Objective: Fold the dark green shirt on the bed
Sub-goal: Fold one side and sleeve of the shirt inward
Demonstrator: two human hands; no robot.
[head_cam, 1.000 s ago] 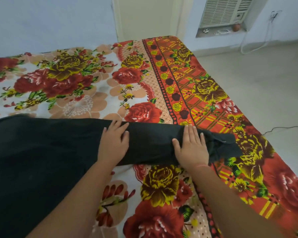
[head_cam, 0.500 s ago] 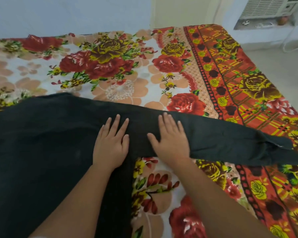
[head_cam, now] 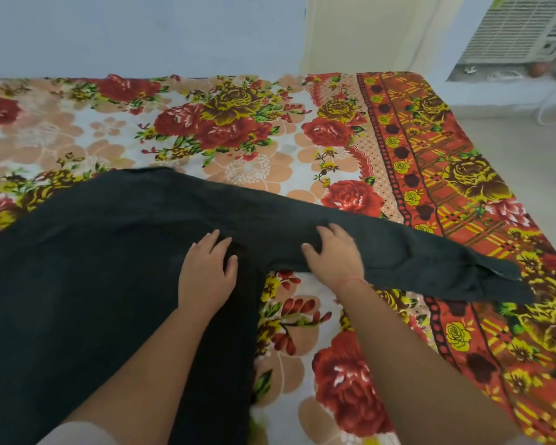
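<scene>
The left hand (head_cam: 206, 271) is resting palm down on the body of the dark green shirt (head_cam: 77, 268), just beside the armpit seam, its fingers lying close together and slightly bent, their tips pressing into the cloth without pinching it. The right hand (head_cam: 333, 252) is lying just beside it on the sleeve (head_cam: 414, 255), close to where the sleeve is joining the body; its thumb is spreading out to the left and its fingers are curling down into the fabric, gripping a small bunch of it, with wrinkles showing around them. A thin red thread (head_cam: 357, 280) is circling the right wrist. The shirt is lying flat over the near left part of the bed (head_cam: 238, 130), running off the left edge of the view, while the sleeve is stretching out at a slant toward the bed's right edge, its cuff (head_cam: 495, 277) lying on the red and yellow border of the floral bedsheet (head_cam: 430, 149). Past the bed's far edge a pale blue wall (head_cam: 109, 27) is rising, and beyond the far right corner an air cooler (head_cam: 520, 27) is sitting in the wall above a pale floor (head_cam: 543, 187).
</scene>
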